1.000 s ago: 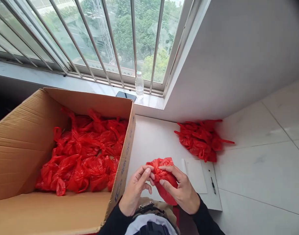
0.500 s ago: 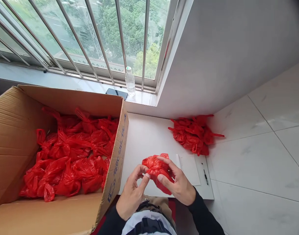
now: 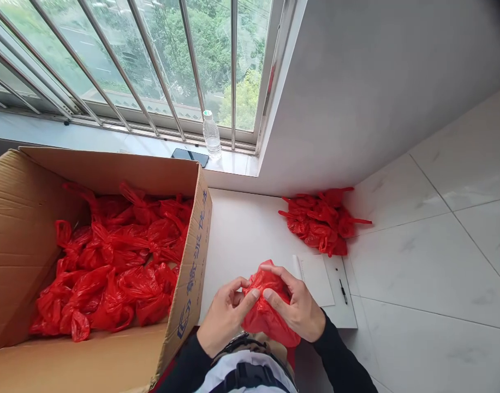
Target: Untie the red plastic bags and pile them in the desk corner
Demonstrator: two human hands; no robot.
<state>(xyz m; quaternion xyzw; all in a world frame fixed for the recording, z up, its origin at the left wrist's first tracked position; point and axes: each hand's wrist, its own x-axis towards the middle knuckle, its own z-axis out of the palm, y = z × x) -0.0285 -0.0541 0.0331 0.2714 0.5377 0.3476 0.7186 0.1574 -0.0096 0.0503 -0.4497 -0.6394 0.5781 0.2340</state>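
A crinkled red plastic bag (image 3: 268, 314) is held between my two hands, close to my body at the front edge of the white table (image 3: 237, 229). My left hand (image 3: 223, 314) pinches the bag's left side with thumb and bent fingers. On its right side my right hand (image 3: 301, 305) grips it, thumb toward the middle and index finger over the top. What the bag contains is hidden. To the left stands an open cardboard box (image 3: 192, 262) with several knotted red bags (image 3: 114, 245) inside.
A pile of red bags (image 3: 321, 221) lies at the table's back right against the wall. Near it are a paper pad (image 3: 315, 278) and a black pen (image 3: 343, 292). On the sill of the barred window sit a clear bottle (image 3: 212, 136) and a phone (image 3: 190, 157).
The bag between my hands has turned and now hangs lower, its bottom closer to my body. My left fingers have closed in toward it. The view has shifted slightly.
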